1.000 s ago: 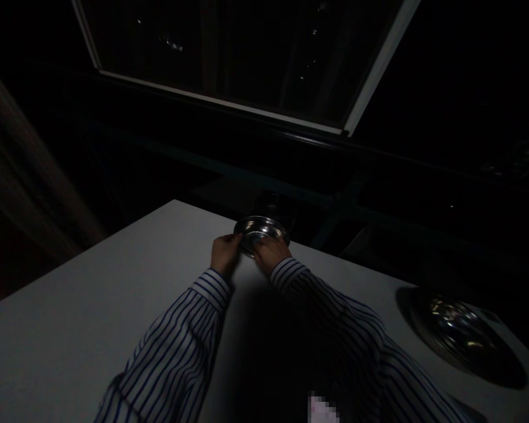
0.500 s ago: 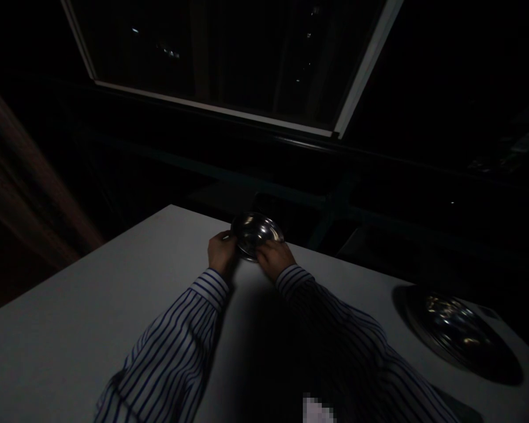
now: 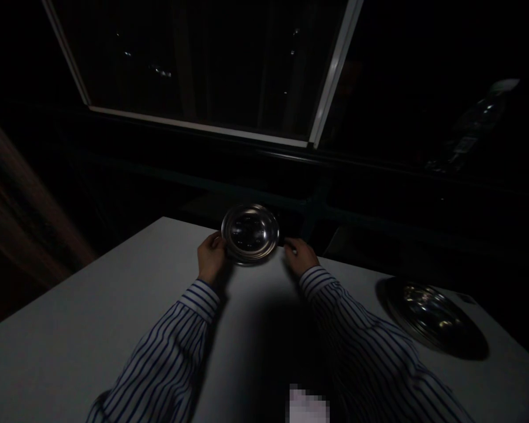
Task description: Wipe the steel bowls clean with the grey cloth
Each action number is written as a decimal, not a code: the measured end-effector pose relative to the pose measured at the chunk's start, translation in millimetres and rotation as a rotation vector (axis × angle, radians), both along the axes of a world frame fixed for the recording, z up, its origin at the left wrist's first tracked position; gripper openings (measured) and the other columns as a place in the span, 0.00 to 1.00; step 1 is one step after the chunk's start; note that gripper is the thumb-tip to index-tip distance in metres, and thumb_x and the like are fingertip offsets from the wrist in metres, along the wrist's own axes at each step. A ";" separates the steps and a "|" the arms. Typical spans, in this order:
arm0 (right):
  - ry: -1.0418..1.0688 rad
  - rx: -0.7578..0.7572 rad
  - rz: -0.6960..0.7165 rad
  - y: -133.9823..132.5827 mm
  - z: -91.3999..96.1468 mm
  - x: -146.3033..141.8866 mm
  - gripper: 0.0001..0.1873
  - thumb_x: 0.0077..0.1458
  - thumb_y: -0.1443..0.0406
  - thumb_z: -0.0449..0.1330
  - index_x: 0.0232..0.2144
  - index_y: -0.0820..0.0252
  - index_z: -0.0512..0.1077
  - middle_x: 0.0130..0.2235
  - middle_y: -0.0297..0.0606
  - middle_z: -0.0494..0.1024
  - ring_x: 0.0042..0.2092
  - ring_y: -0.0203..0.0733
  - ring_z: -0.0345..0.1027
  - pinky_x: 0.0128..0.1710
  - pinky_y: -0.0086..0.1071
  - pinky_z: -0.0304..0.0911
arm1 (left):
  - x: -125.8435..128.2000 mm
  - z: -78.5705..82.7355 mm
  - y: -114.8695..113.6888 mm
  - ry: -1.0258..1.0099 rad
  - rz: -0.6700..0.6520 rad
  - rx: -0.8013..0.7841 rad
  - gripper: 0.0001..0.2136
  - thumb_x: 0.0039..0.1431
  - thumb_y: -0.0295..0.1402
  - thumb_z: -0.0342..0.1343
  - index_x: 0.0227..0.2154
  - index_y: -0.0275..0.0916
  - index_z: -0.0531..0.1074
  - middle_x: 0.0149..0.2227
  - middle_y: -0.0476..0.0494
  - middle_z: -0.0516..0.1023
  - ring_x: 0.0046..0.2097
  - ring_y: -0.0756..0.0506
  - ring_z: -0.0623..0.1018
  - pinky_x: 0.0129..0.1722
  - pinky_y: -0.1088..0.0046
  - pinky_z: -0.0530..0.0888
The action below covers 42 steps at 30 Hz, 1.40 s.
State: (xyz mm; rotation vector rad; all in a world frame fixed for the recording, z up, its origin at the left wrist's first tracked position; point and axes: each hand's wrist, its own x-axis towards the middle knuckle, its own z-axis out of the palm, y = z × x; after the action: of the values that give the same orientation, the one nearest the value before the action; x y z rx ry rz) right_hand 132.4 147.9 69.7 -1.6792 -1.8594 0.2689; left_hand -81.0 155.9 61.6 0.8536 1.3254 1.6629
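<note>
A small round steel plate (image 3: 250,234) is tilted up toward me at the far edge of the white table (image 3: 92,329). My left hand (image 3: 211,261) grips the plate's left rim with curled fingers. My right hand (image 3: 300,254) sits just right of the plate, fingers curled, and whether it touches the rim is too dark to tell. Both arms wear blue-and-white striped sleeves.
A stack of larger steel plates (image 3: 432,317) lies on the table at the right. Beyond the far table edge is a dark drop. A dark window with a pale frame (image 3: 330,76) fills the top. The room is very dim.
The plate has tipped up from lying nearly flat, so its face shows. My right hand has moved off its front rim to the right side. The view has shifted left.
</note>
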 end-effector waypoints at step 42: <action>0.082 -0.435 -0.007 -159.3 -34.9 149.5 0.14 0.53 0.66 0.49 0.32 0.64 0.75 0.28 0.38 0.78 0.30 0.38 0.71 0.29 0.28 0.62 | 104.2 -45.2 -112.0 -0.031 -0.681 -0.226 0.18 0.43 0.32 0.61 0.39 0.31 0.72 0.26 0.43 0.77 0.27 0.48 0.77 0.31 0.68 0.75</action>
State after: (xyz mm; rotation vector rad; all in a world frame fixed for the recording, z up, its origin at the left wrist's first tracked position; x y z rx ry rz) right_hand 281.9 -11.5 34.8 -1.9197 -1.8232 0.7732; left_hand 23.2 43.8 16.4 0.9932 1.0147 0.9729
